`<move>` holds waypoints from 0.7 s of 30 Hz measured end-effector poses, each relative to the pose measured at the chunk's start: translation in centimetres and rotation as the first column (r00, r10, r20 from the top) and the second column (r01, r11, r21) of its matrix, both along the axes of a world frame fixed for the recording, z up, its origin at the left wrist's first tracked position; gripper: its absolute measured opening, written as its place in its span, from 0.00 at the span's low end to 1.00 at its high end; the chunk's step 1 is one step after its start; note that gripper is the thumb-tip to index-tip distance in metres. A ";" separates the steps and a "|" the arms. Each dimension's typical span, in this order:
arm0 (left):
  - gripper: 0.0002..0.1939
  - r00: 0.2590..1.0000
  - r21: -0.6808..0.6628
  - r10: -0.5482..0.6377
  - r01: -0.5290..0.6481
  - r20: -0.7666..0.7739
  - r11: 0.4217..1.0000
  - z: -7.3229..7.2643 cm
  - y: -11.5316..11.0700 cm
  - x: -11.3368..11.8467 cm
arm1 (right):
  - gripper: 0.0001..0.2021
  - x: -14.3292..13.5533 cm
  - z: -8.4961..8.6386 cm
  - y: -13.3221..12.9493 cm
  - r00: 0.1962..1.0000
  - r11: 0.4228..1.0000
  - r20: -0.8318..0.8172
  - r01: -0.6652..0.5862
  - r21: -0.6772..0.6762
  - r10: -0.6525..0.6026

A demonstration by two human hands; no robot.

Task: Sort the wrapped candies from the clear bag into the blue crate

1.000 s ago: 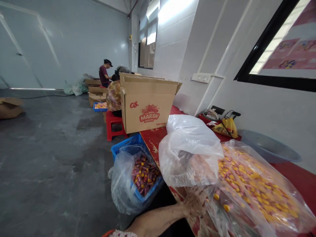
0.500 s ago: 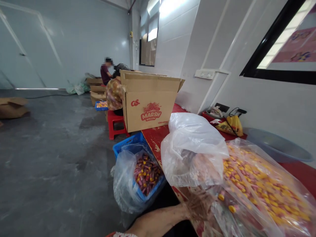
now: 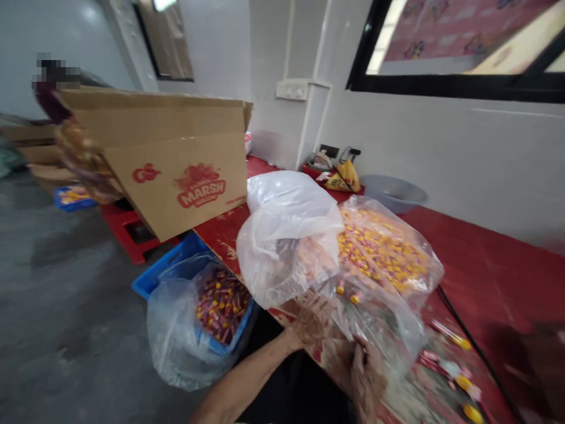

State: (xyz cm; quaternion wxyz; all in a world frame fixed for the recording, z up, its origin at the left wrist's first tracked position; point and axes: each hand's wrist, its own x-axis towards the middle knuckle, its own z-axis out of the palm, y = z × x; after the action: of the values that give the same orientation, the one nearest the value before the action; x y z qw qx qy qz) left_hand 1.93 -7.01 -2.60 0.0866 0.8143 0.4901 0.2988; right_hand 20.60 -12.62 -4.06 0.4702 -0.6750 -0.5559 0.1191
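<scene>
We find a long red table, its paint worn through [image 3: 468, 253], running along the pale wall. At its far left end stands a large brown cardboard box with red "MARSH" lettering [image 3: 176, 159], its upper flap raised.

Nearer, we record a clear plastic bag of small pink-and-yellow pieces [image 3: 382, 247] lying on the table; its loose, wrinkled portion spreads toward the hands. Below the table's left edge sits a blue plastic crate [image 3: 150, 282], holding an open translucent liner bag [image 3: 168, 335] with dark pink, yellow-ended pieces [image 3: 223, 306].

A puffed white translucent plastic bag [image 3: 291, 200] bulges against the left side of the clear bag; something pinkish shows through its lower part, nature unclear. Behind, we see a shallow grey-blue plastic basin [image 3: 392, 203].

The left hand [image 3: 313, 318] rests at the near edge of the plastic, fingers blurred; we cannot tell whether it grips. The right hand [image 3: 369, 377], fingers bent, is just beside the loose clear plastic; we cannot tell if it pinches any.

Smaller: a crumpled yellow printed bag [image 3: 345, 176] by the wall, and loose pink-and-yellow pieces [image 3: 463, 383] at near right.
</scene>
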 end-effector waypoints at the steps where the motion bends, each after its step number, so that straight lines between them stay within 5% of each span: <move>1: 0.27 1.000 0.014 0.008 -0.008 0.018 1.000 0.1 -0.1 0.0 | 0.33 -0.1 -0.1 0.0 1.000 1.000 -0.014 0.020 0.000 -0.020; 6: 0.29 0.995 0.075 0.055 -0.062 0.086 0.995 0.5 -0.4 -0.3 | 0.28 -0.6 -0.3 0.0 0.999 0.998 -0.037 0.038 0.040 -0.037; 12: 0.18 0.968 0.265 0.029 -0.097 0.248 0.959 1.0 0.4 -0.5 | 0.19 -1.4 0.8 0.2 1.000 0.997 -0.013 0.014 0.076 -0.013; 21: 0.11 0.952 0.306 -0.073 -0.023 0.297 0.952 2.3 1.4 -0.4 | 0.17 -1.4 1.5 0.5 0.999 1.000 0.034 0.008 0.030 -0.010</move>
State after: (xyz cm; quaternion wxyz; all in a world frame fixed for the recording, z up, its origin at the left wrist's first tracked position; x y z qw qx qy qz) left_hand 1.49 -5.64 -0.26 0.0380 0.7681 0.4082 0.4919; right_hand 19.18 -12.15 -2.60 0.4714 -0.6723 -0.5625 0.0972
